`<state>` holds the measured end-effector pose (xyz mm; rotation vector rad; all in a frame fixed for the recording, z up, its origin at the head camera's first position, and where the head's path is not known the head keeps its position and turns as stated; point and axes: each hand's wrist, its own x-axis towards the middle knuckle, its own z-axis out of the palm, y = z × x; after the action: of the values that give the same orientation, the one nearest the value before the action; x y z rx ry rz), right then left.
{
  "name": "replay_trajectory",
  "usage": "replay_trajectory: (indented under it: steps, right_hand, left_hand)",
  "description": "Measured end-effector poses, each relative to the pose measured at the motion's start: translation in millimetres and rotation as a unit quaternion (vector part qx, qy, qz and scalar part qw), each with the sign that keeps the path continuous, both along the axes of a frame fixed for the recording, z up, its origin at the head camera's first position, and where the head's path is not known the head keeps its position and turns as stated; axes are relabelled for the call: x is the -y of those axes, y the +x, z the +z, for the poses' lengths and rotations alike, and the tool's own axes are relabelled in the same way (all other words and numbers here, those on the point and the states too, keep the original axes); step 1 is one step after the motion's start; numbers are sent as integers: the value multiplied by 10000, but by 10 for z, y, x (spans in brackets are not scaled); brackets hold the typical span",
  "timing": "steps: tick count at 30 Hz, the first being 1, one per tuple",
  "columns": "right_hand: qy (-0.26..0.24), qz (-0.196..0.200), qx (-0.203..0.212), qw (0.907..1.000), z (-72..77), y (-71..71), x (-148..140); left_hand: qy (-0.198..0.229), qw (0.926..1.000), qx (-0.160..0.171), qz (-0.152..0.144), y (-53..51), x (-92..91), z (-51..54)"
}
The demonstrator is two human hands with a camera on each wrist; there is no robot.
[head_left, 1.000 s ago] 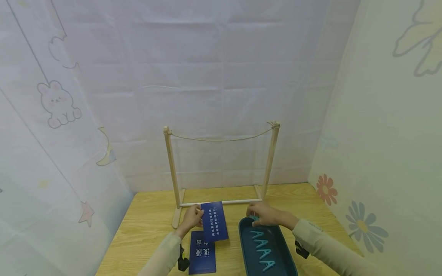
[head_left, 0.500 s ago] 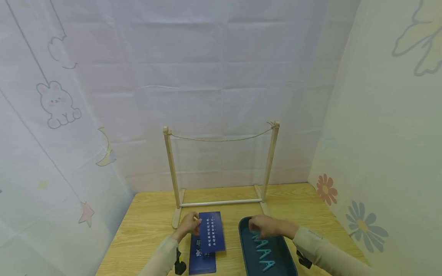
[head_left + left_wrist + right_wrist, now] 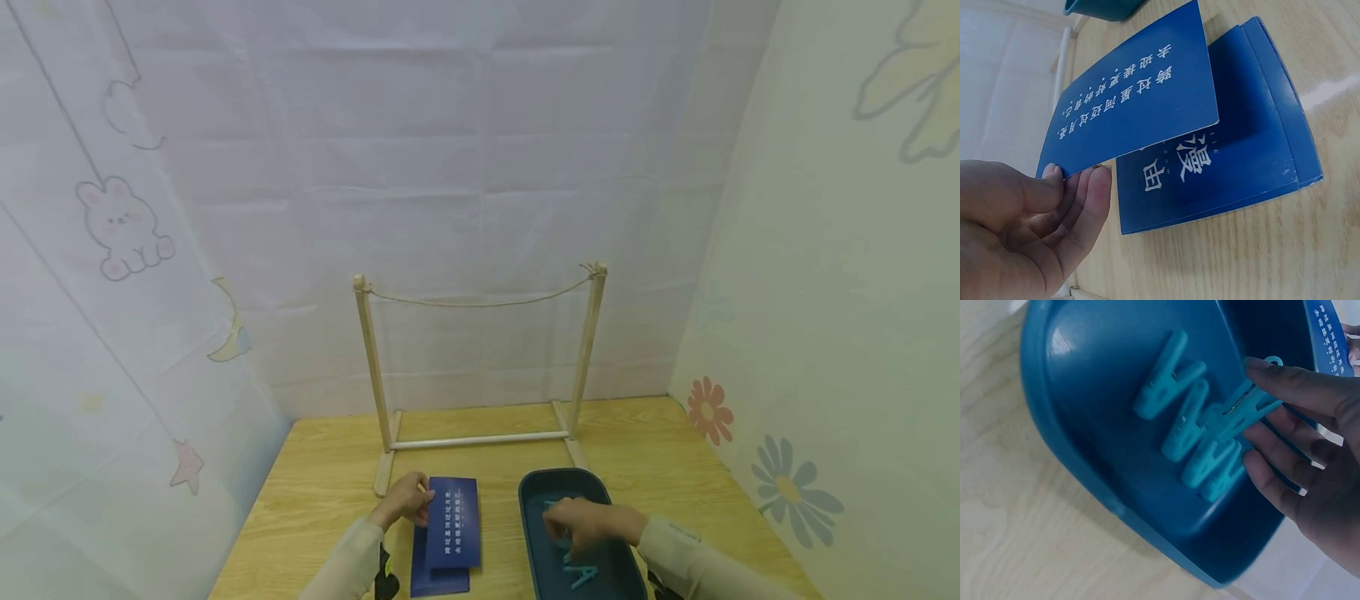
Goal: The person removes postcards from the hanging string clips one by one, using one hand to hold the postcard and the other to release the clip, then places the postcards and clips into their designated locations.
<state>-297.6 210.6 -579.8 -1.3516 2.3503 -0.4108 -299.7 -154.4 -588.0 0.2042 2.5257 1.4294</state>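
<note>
My left hand pinches a dark blue card by its edge, thumb on the printed side. White Chinese characters run across this card. Below it, partly covered, a small stack of similar blue cards lies on the table. Inside a teal tray is my right hand. It pinches a teal clothespin between thumb and fingers, seen in the right wrist view. Several more clothespins lie in a row on the tray floor, one of them partly behind the held one.
Beyond the hands stands a wooden frame with two posts, a sagging string tied between their tops and a white bar low down. Printed cloth walls enclose the wooden table at the back and sides.
The left hand has brought its card down and nearer, over the stacked cards. My right hand has moved from the tray's far end toward its middle, covering more of the clothespins.
</note>
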Motion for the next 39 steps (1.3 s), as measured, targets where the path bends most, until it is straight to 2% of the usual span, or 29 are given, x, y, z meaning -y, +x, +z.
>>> replay_trajectory:
  steps: [1,2,3,9,12,19,28,37,39]
  right_hand:
    - [45,9,17,10000,-66,-8,-6]
    - [95,-118,228,9996,-30,33,10]
    - [173,-192,340,9991,-109,14,0]
    - [627,-111,673,9957,-991,-336,-216]
    - [813,0,699,9942,-1166,-382,-242]
    - [1273,32,779,9888,-1191,-303,-216]
    - [1447,266,679,9868,-1370,-317,-198]
    - [1534,385,398,9866,-1396,-254,-165]
    - [1538,332,231,9873,-1324,-185,-145]
  left_hand:
    - [-21,10000,26,-3,5,1,-7]
    - [-56,10000,38,-11,10,3,-14]
    - [-73,10000,46,-16,16,5,-23]
    - [-84,9999,27,-110,63,29,-65]
    - [-57,9999,-5,-113,87,41,-79]
    - [-91,9999,-55,-32,126,64,-109]
    - [-281,9995,-127,-53,172,98,-116]
    - [-370,9993,-6,25,165,140,-193]
    - [-363,9993,17,105,163,142,-211]
